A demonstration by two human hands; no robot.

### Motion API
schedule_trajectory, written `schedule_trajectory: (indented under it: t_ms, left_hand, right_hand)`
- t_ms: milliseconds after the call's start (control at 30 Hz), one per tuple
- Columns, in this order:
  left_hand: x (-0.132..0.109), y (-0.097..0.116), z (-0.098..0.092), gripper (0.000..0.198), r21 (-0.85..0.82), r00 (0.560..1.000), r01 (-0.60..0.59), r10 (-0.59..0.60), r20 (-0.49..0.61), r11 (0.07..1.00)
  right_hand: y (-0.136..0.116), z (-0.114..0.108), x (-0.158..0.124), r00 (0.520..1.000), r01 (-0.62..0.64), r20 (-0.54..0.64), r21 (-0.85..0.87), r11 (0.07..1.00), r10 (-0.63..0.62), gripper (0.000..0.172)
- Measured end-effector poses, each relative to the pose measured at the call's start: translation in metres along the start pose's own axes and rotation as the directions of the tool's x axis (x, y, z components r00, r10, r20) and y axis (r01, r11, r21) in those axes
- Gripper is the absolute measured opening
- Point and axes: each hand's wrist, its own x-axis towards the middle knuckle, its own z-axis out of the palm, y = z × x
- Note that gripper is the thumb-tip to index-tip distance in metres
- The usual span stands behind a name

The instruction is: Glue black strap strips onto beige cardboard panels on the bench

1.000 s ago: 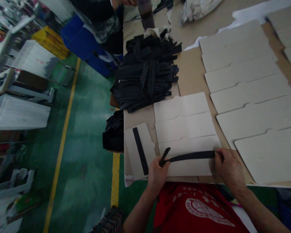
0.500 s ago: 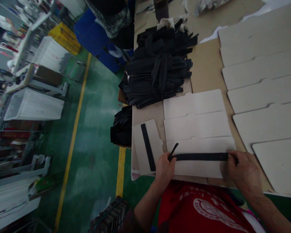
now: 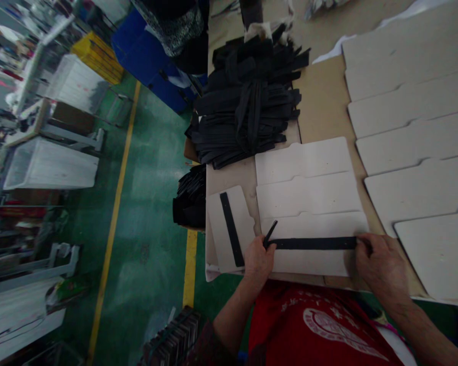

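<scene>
A black strip [image 3: 315, 244] lies stretched across the nearest pale board [image 3: 309, 262]. Its left end is pinched in my left hand [image 3: 259, 258], where a short narrow black piece [image 3: 270, 231] sticks up past the fingers. My right hand [image 3: 381, 259] holds the right end between thumb and fingers, at the board's right edge. Further overlapping pale boards [image 3: 309, 193] lie just beyond. Left of my left hand, another board [image 3: 217, 231] bears a black strip [image 3: 232, 229] laid lengthwise.
Tied bundles of black strips [image 3: 248, 117] lie on the table's far left part. Large pale boards [image 3: 423, 147] overlap along the right. A box of black pieces [image 3: 191, 201] stands beside the table edge. A person [image 3: 175, 30] is near blue bins [image 3: 148, 56].
The strip now lies flatter and straighter on the board, and the short piece at my left hand is tilted slightly differently. Both hands keep their hold. The whole view has shifted slightly.
</scene>
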Motion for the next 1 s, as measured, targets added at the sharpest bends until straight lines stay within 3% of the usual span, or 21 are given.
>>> schedule_trajectory:
  t_ms: [1000]
  left_hand:
    - [0.004, -0.008, 0.010, 0.032, -0.061, 0.998, 0.029, -0.032, -0.049, 0.998]
  right_hand:
    - [0.000, 0.000, -0.001, 1.000, -0.006, 0.004, -0.027, 1.000, 0.006, 0.020]
